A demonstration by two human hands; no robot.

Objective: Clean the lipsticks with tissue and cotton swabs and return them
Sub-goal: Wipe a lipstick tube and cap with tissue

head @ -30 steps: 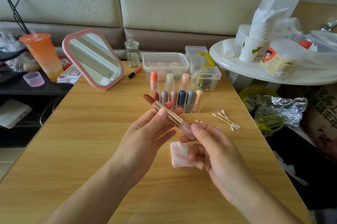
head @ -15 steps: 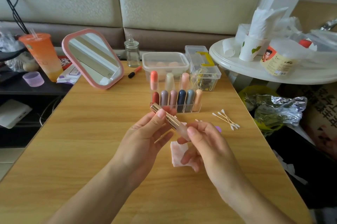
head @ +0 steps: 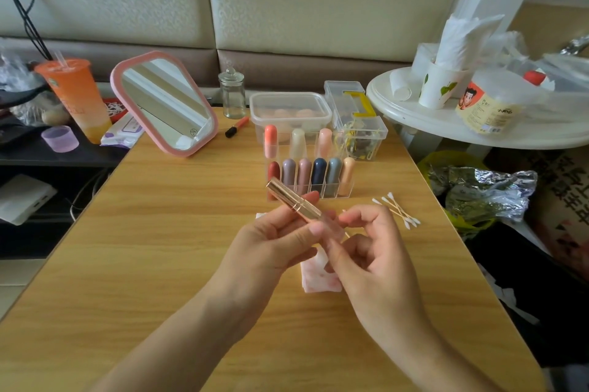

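The lipstick [head: 294,204], a tube with a gold cap and a clear lower body, is held above the middle of the worktop [head: 143,248]. It is slanted, with the capped end pointing up and away. It is clasped at mid-length by the left grip [head: 271,243], thumb on the near side and fingers curled behind. Its clear lower end is pinched between thumb and forefinger of the right grip [head: 374,253]. The cap is seen to be on. Such a two-ended hold is judged to suit pulling the cap from the body or turning the tube for inspection; which is meant cannot be told.

Directly beneath the hands a folded tissue [head: 318,277], marked with pink, is laid flat on the worktop, presumably kept there so the tube can be wiped without reaching. A small heap of cotton swabs [head: 398,211] is laid just to the right, near the right grip, probably for picking up one-handed.

Beyond the hands a clear organiser [head: 345,192] is stood, with capped lipsticks upright in its compartments. Gaps are seen in its back row, and one of them is judged the likely place for the return.

Farther back a pink-framed mirror [head: 165,104] is propped at a lean, and a glass jar [head: 232,95] and a lidded box [head: 290,111] are set along the far edge. An orange drink cup [head: 75,98] is kept off to the left.
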